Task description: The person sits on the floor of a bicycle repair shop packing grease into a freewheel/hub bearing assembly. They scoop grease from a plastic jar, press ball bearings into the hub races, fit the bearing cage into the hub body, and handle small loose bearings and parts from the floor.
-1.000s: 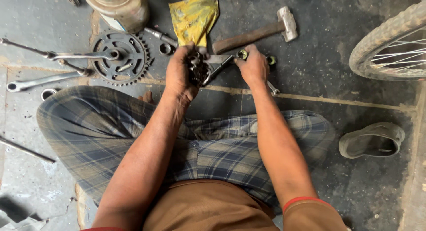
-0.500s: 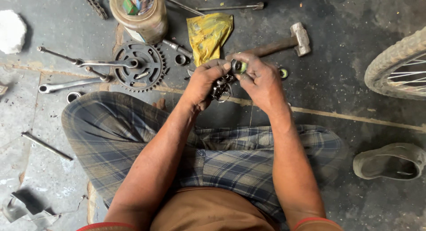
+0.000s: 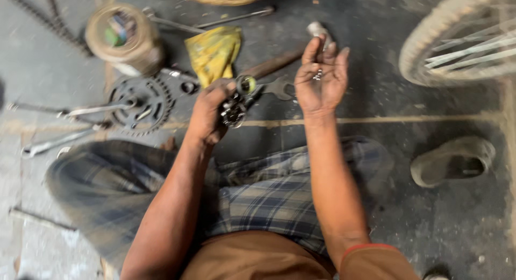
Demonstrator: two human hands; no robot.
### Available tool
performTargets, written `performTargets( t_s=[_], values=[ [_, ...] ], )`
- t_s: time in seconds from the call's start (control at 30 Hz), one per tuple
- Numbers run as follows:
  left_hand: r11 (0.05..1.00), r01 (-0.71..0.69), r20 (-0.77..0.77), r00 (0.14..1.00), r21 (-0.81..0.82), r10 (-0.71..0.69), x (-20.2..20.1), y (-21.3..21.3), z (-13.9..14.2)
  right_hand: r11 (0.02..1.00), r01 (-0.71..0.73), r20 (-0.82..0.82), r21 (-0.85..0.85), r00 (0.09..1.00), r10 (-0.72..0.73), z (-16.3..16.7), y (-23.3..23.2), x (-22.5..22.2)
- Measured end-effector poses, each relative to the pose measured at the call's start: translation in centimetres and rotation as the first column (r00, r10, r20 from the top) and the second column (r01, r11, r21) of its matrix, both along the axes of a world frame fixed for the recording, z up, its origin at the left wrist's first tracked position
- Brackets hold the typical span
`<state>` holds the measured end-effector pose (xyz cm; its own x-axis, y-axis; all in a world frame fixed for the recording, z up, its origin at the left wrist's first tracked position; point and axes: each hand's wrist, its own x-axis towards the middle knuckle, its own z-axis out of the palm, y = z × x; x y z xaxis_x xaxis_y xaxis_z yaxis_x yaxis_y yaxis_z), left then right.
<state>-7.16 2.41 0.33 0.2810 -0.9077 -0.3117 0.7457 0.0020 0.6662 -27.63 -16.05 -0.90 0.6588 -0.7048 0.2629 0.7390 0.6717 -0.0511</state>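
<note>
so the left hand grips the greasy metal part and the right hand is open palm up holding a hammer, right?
Not quite. In the head view the left hand does grip the greasy metal part, but the open right hand holds only a few small metal bits; the hammer lies on the floor.

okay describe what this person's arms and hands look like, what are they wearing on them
Both arms are bare from the short sleeves down. The sleeves are brown; the right one ends in a thin red trim band above the elbow. The left hand and right hand wear no gloves, and no watch, bracelet or ring shows. Both hands look smeared with dark grease and grime, though the picture is somewhat blurred.
</note>
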Motion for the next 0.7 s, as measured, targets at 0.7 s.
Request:
performTargets(
  t_s=[0.7],
  values=[
    [1.000,-0.019,0.622,0.783,0.016,0.005,5.4,5.7,1.4,0.997,-0.068,-0.210,0.033,0.975,0.074,0.3,12.7,14.3]
  ],
)
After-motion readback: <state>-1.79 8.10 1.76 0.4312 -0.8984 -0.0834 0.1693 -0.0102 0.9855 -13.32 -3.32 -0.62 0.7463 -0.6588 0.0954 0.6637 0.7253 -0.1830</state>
